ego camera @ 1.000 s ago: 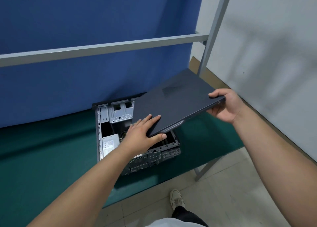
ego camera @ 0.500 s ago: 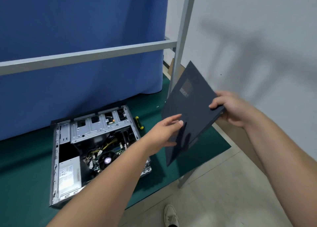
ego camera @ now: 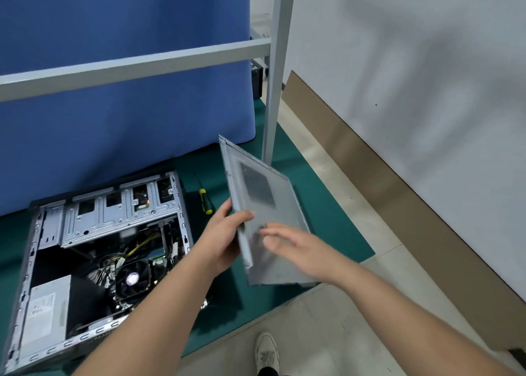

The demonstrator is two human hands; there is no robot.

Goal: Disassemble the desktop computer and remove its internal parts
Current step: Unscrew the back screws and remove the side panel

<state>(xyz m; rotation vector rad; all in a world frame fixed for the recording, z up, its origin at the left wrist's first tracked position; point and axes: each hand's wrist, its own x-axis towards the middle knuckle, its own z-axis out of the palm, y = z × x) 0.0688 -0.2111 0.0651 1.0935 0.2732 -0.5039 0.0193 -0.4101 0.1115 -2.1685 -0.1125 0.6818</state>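
The open desktop case lies on its side on the green mat, showing its drive cage, CPU fan, cables and power supply. To its right I hold the removed side panel tilted up, its grey inner face with a vent grille toward me. My left hand grips the panel's left edge, thumb across the inner face. My right hand is blurred, its fingers stretched flat over the panel's lower face.
A yellow-and-black screwdriver lies on the mat behind the case's right corner. A grey metal frame post and crossbar stand in front of a blue curtain. The mat's right edge drops to the tiled floor, where my shoe shows.
The panel has turned over: its dark outer face showed before, its grey inner face shows now. My right hand left the panel's right edge and moved onto the face. The view shifted right.
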